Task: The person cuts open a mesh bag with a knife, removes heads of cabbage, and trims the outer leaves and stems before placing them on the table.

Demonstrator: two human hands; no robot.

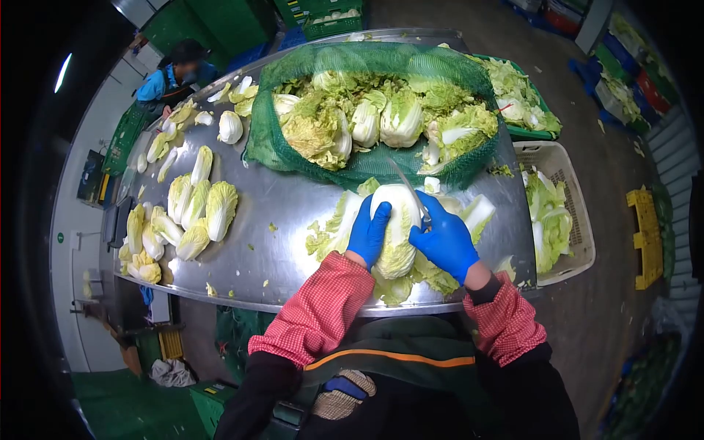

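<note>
From the head camera, looking down: a person in red checked sleeve covers and blue gloves stands at a steel table [286, 213]. The left hand [368, 229] lies curled over the left flank of a napa cabbage [397, 235], fingers wrapped against it and gripping it in place. The cabbage lies lengthwise near the table's front edge, its pale stem end pointing away from the person, with torn outer leaves [334, 227] spread on both sides of it. The right hand [444, 240] is clenched around the handle of a knife [408, 185]; the blade slants up and away over the cabbage's far end, towards a green mesh sack [293, 158] heaped with untrimmed cabbages just behind.

To the left, a cluster of trimmed cabbages [198, 209] lies on the steel, well apart from the hands. At the far left end of the table another person [172, 77] in a blue top bends over more heads. Right of the table stands a pale plastic crate [579, 220] holding loose leaves, and a green crate [539, 133] of leaves sits beyond it.
</note>
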